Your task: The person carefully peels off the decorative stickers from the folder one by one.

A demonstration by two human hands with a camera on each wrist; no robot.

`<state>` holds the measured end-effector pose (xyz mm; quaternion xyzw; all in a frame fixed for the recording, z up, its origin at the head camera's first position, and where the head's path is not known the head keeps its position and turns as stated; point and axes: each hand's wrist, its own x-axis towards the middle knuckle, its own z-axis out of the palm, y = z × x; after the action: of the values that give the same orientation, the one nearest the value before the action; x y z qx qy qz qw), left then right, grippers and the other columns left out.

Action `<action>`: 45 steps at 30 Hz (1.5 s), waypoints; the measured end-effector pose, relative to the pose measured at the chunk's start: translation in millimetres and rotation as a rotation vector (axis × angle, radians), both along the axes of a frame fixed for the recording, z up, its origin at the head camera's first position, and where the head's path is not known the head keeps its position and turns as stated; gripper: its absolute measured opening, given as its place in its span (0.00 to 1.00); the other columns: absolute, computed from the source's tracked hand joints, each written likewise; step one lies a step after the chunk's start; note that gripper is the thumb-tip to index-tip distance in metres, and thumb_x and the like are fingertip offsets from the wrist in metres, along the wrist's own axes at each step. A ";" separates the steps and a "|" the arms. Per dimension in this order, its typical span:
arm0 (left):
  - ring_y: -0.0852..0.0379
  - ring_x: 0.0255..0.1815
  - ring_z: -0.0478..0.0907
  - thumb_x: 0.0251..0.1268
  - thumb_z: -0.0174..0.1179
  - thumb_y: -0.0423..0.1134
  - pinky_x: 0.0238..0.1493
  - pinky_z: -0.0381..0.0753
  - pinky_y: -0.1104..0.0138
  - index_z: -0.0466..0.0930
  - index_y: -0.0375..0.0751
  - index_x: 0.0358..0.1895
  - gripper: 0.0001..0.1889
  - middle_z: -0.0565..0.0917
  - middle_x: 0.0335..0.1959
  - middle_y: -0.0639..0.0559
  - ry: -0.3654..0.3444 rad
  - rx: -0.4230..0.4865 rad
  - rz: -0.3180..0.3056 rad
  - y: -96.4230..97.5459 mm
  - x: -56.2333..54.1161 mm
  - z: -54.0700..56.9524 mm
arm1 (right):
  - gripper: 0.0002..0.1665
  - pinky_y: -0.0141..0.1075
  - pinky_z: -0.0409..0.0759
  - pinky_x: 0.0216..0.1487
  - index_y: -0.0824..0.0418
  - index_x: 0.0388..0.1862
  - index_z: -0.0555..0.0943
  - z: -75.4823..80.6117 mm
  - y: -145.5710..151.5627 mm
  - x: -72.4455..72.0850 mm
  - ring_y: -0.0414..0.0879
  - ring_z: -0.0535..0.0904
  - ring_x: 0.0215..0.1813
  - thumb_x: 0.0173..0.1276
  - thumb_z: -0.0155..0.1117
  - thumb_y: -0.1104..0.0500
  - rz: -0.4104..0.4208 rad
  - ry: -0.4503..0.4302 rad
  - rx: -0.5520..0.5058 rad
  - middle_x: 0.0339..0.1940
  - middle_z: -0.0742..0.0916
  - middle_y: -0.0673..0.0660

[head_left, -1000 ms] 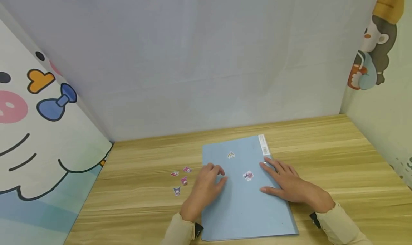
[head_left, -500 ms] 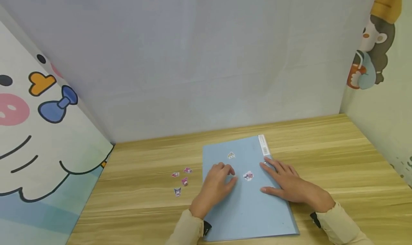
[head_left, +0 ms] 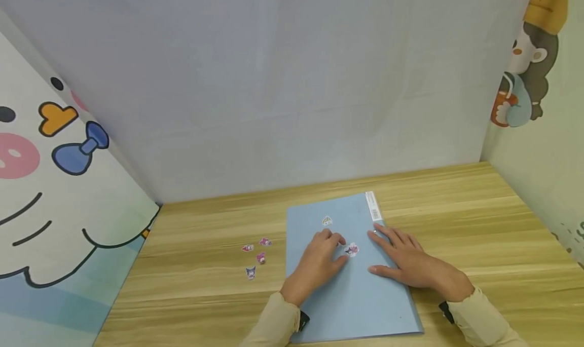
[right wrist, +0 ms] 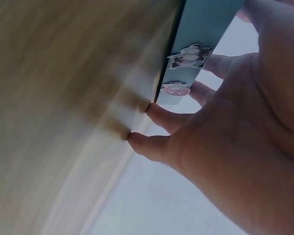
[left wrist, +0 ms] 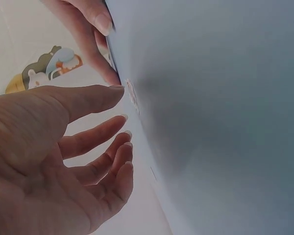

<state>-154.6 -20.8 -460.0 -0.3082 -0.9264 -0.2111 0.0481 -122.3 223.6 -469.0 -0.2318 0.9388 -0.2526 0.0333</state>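
A light blue file folder [head_left: 365,306] lies flat on the wooden table, with a white label strip [head_left: 372,205] at its top right. On its cover are a small pale sticker [head_left: 327,221] near the top and a purple-and-pink character sticker [head_left: 352,249] in the middle. My left hand [head_left: 318,262] is over the cover, thumb and fingertips right at this middle sticker's left edge. Thumb and fingers [left wrist: 90,171] stand apart, loosely bent, in the left wrist view. My right hand [head_left: 406,258] rests spread over the folder's right edge, two fingers touching the table.
Several loose character stickers [head_left: 261,258] lie on the table [head_left: 191,286] left of the folder. Two more stickers [right wrist: 190,57] show on the folder's side in the right wrist view. A pale curtain [head_left: 292,83] closes off the back, with printed panels [head_left: 45,256] at both sides.
My left hand has slid right across the cover, from the folder's left side up to the middle sticker. My right hand stays in place.
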 end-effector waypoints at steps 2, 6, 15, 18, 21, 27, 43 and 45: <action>0.55 0.38 0.73 0.63 0.74 0.38 0.40 0.76 0.68 0.84 0.40 0.46 0.12 0.78 0.38 0.51 -0.008 -0.009 0.006 1.6 -1.1 -0.6 | 0.46 0.73 0.58 0.67 0.66 0.78 0.64 -0.3 -0.3 -0.5 0.72 0.60 0.76 0.73 0.64 0.40 0.000 -0.001 0.001 0.79 0.64 0.70; 0.56 0.38 0.71 0.62 0.74 0.40 0.41 0.74 0.68 0.85 0.41 0.45 0.12 0.79 0.38 0.51 -0.005 -0.031 0.011 4.6 -3.8 -2.3 | 0.46 0.72 0.58 0.67 0.66 0.78 0.64 -0.8 -0.5 -1.2 0.72 0.60 0.75 0.73 0.64 0.40 0.003 0.003 0.005 0.79 0.64 0.70; 0.55 0.41 0.72 0.63 0.74 0.42 0.45 0.74 0.67 0.85 0.42 0.48 0.14 0.80 0.40 0.51 -0.032 -0.064 0.006 13.8 -10.3 -4.7 | 0.45 0.72 0.60 0.67 0.66 0.78 0.65 -1.7 -0.8 -1.0 0.72 0.61 0.75 0.73 0.65 0.40 0.001 0.021 0.013 0.78 0.65 0.70; 0.55 0.41 0.71 0.64 0.73 0.41 0.45 0.74 0.67 0.85 0.41 0.48 0.13 0.79 0.40 0.51 -0.050 -0.062 0.001 15.1 -10.4 -4.1 | 0.45 0.72 0.59 0.67 0.66 0.78 0.65 -1.5 -1.1 -1.0 0.72 0.61 0.74 0.73 0.65 0.40 -0.003 0.020 0.013 0.78 0.65 0.70; 0.56 0.40 0.70 0.66 0.72 0.41 0.45 0.73 0.67 0.84 0.41 0.47 0.11 0.78 0.39 0.52 -0.077 -0.060 0.004 16.4 -10.5 -3.4 | 0.45 0.72 0.59 0.67 0.66 0.78 0.65 -1.6 -1.3 -1.1 0.72 0.62 0.74 0.73 0.65 0.40 -0.005 0.021 0.014 0.78 0.65 0.69; 0.57 0.40 0.69 0.70 0.68 0.39 0.46 0.73 0.68 0.82 0.40 0.45 0.08 0.77 0.38 0.54 -0.165 -0.058 0.007 19.2 -10.4 -2.4 | 0.45 0.72 0.59 0.67 0.66 0.78 0.65 -2.0 -1.1 -1.0 0.71 0.62 0.74 0.73 0.65 0.41 -0.006 0.022 0.015 0.78 0.65 0.70; 0.56 0.40 0.70 0.73 0.65 0.38 0.44 0.73 0.68 0.80 0.37 0.48 0.09 0.76 0.38 0.52 -0.203 -0.021 0.020 21.8 -9.2 -3.7 | 0.45 0.72 0.59 0.67 0.66 0.77 0.65 -2.8 -1.4 -0.5 0.72 0.61 0.75 0.73 0.65 0.41 -0.004 0.026 0.021 0.78 0.64 0.70; 0.57 0.40 0.70 0.72 0.65 0.38 0.43 0.73 0.69 0.80 0.38 0.47 0.09 0.76 0.38 0.52 -0.189 -0.019 0.015 21.7 -9.1 -4.5 | 0.45 0.72 0.59 0.67 0.66 0.78 0.65 -3.1 -1.1 -0.6 0.72 0.60 0.75 0.73 0.65 0.41 -0.004 0.023 0.018 0.79 0.64 0.70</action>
<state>-163.8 0.9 -464.5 -0.2804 -0.9310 -0.2300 -0.0410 -122.9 222.5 -472.2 -0.2326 0.9418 -0.2414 0.0240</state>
